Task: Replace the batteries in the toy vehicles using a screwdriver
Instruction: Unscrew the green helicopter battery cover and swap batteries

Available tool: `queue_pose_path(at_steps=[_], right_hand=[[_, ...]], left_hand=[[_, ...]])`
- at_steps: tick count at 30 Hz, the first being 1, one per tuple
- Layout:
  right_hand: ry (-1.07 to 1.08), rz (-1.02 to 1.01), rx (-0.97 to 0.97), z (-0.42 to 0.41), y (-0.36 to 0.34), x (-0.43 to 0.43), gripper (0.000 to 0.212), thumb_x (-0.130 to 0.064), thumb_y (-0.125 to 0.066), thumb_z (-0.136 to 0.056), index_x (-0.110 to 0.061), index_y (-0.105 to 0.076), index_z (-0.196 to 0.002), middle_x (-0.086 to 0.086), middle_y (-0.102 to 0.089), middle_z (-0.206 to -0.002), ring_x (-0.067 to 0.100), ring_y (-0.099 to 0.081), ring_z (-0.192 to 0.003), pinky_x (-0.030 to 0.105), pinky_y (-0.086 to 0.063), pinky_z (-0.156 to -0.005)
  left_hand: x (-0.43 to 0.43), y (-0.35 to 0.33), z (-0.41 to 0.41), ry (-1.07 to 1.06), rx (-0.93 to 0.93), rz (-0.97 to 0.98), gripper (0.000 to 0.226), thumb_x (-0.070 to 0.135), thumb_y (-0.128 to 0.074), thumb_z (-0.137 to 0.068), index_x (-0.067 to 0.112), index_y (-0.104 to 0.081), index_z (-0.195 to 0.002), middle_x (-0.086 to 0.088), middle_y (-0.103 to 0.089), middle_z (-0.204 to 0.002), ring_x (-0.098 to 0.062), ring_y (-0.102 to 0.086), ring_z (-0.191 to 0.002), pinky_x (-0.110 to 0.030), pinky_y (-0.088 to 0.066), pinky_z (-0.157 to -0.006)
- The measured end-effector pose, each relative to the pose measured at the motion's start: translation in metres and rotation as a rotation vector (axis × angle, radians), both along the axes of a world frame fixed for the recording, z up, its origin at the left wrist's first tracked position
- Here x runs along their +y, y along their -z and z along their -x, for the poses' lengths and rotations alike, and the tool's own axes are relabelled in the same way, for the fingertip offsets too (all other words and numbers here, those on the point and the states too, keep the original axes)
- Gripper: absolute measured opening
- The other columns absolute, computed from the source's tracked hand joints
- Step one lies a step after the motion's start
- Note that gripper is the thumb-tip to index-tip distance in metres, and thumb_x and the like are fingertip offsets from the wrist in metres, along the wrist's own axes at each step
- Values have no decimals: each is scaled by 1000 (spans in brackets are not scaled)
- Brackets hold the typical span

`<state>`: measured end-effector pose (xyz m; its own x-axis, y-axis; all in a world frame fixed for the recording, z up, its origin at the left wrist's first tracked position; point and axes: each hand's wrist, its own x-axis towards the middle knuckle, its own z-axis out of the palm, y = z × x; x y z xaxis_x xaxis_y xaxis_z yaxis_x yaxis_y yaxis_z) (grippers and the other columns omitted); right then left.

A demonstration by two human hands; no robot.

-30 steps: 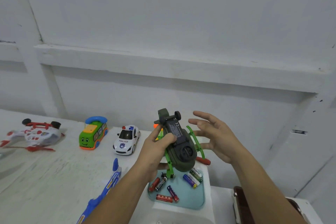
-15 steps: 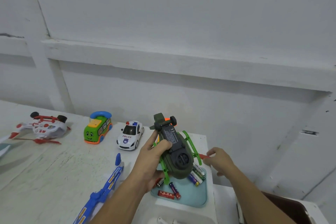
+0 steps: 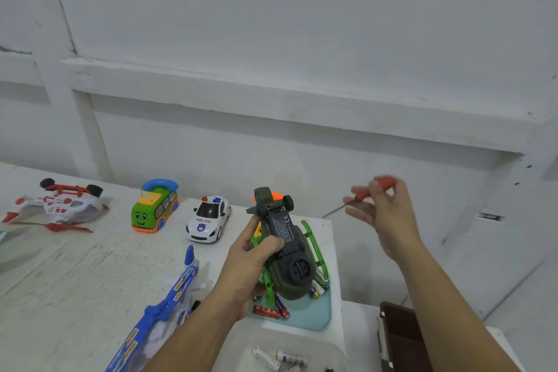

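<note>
My left hand (image 3: 249, 263) grips a dark green toy helicopter (image 3: 290, 251) upside down, its black underside panel facing me and its green skids to either side. It hovers above a light blue tray (image 3: 314, 315) with several loose batteries (image 3: 271, 310). My right hand (image 3: 383, 208) is raised to the right and holds a screwdriver (image 3: 359, 198) by its red handle. The thin shaft points down-left toward the helicopter, apart from it.
On the white table stand a white police car (image 3: 208, 219), a green bus toy (image 3: 154, 207), an overturned red-and-white helicopter (image 3: 59, 205) and a blue-and-white plane (image 3: 169, 302). A white container (image 3: 335, 350) with white batteries (image 3: 279, 358) sits near me. A brown box (image 3: 401, 338) is at right.
My right hand went down to the table beside the tray, took the red screwdriver and lifted it up to the right. The left hand keeps holding the helicopter.
</note>
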<state>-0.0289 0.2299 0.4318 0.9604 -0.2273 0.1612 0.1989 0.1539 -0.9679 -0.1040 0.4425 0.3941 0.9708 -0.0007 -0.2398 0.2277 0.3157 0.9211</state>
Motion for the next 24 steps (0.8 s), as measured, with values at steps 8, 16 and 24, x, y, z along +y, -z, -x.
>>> queue_pose_path(at_steps=[8,16,24], right_hand=[[-210,252,-534,61,-56,52,24,-22,-47,-99,-29,-37,-119,20,-59,-93,31,-69,-76,37,-60,-63],[-253,363,-606,58,-39,69,30,-18,-47,-98,-35,-37,-121,11,-59,-89,29,-68,-80,35,-58,-67],[-221,395,-654,54,-40,71,34,-19,-46,-98,-44,-38,-119,8,-60,-88,28,-69,-79,33,-58,-66]], left_hand=[[-6,-1,8,8,-73,-25,58,1,-62,-88,52,-53,-114,13,-74,-74,-10,-72,-67,-23,-54,-49],[-1,-3,10,6,-93,-50,55,0,-63,-88,53,-56,-101,10,-74,-76,-11,-73,-67,-25,-54,-50],[2,-6,10,8,-114,-27,54,2,-64,-88,53,-52,-103,20,-69,-63,-5,-70,-61,-21,-51,-45]])
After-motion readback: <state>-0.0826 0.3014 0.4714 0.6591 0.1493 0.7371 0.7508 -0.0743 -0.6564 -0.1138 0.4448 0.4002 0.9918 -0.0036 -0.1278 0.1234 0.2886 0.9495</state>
